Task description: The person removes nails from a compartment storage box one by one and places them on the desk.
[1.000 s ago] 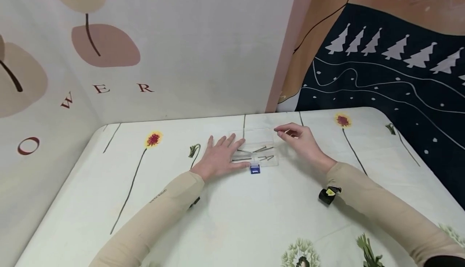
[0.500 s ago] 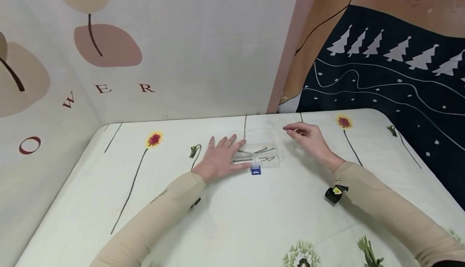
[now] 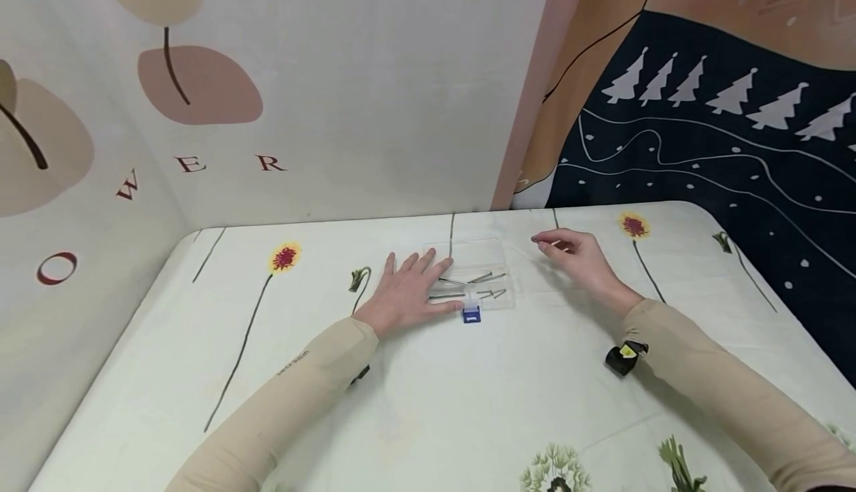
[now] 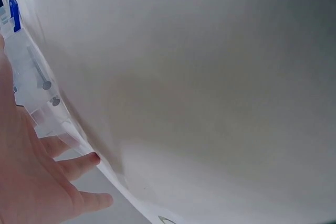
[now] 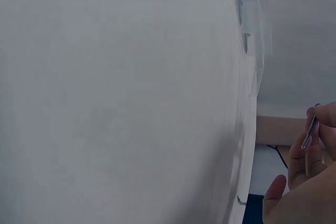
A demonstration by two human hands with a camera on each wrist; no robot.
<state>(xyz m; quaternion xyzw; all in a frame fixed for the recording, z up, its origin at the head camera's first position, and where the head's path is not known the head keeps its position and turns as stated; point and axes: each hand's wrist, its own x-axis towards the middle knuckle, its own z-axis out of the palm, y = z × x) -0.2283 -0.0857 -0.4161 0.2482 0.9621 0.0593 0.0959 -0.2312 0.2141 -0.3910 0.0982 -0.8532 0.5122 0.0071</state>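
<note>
A clear plastic box point(image 3: 511, 302) lies with its lid raised or folded back near the table's far edge. Several metal nails point(image 3: 481, 277) are in its compartments, some long and some short. My left hand point(image 3: 404, 290) rests over the box's left side with fingers spread, hiding that part of it. To the right of the box, my right hand point(image 3: 580, 258) is raised apart from it. Between thumb and fingertips it pinches a thin metal nail point(image 5: 310, 134), which shows best in the right wrist view.
A blue hang tab point(image 3: 471, 315) sits at the box's front edge. The table point(image 3: 428, 395) wears a white cloth printed with flowers. Behind it hang a pale printed curtain point(image 3: 374, 105) and a dark cloth with trees point(image 3: 669, 150).
My right hand has drawn away from the box toward the right, still pinching the nail. The left hand has kept its place on the box.
</note>
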